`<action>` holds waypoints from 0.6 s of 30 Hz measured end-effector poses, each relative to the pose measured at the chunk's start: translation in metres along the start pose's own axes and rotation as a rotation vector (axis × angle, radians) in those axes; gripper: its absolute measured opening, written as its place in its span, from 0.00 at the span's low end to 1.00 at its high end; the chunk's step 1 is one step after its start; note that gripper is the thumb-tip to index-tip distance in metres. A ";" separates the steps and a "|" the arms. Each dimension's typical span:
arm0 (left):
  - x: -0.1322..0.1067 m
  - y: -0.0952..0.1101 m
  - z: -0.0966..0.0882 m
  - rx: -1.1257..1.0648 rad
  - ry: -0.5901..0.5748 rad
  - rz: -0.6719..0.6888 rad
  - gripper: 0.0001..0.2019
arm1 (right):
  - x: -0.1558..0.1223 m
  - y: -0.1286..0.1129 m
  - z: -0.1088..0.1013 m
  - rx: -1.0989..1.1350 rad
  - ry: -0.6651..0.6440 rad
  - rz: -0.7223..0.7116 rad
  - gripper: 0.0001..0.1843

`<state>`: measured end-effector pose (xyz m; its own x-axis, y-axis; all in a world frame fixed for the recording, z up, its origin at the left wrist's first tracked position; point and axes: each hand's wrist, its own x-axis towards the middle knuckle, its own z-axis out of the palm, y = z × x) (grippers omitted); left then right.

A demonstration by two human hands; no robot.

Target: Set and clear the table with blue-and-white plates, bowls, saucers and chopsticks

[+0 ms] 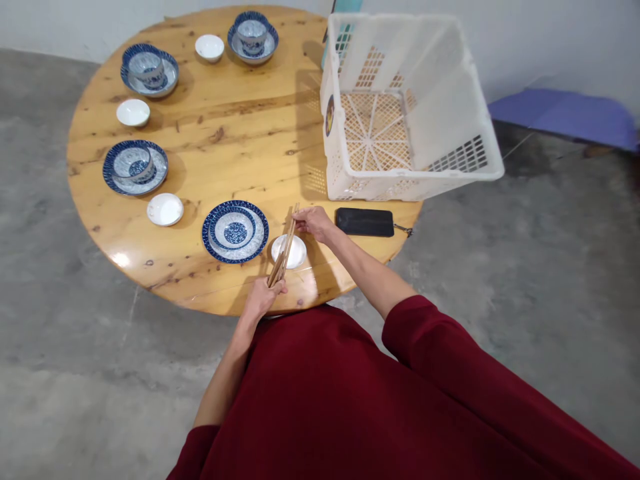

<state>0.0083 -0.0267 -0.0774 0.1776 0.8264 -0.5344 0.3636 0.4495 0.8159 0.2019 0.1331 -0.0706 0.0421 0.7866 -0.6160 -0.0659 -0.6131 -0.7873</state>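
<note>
My left hand (263,298) is closed round the near end of a bundle of wooden chopsticks (285,248). At the far end my right hand (313,222) pinches the same chopsticks. They lie slanted over a small white saucer (296,254) near the front edge of the round wooden table (240,133). Just left of the saucer sits a blue-and-white plate (235,231) with nothing on it.
A white plastic crate (405,107) stands on the table's right side, a black phone (365,222) in front of it. Three blue-and-white plates with bowls (135,167) and three small white saucers (165,209) ring the left and far edges. Concrete floor lies around.
</note>
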 end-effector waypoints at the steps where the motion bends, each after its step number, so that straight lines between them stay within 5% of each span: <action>1: 0.000 0.000 0.000 0.005 0.004 -0.002 0.16 | 0.000 0.000 0.001 -0.002 -0.003 -0.001 0.12; 18: -0.002 0.000 -0.001 0.063 0.034 -0.016 0.18 | -0.003 0.002 0.002 -0.037 -0.014 -0.008 0.13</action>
<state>0.0068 -0.0281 -0.0766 0.1409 0.8307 -0.5385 0.4233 0.4412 0.7913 0.2000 0.1294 -0.0705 0.0290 0.7922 -0.6096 -0.0285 -0.6089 -0.7927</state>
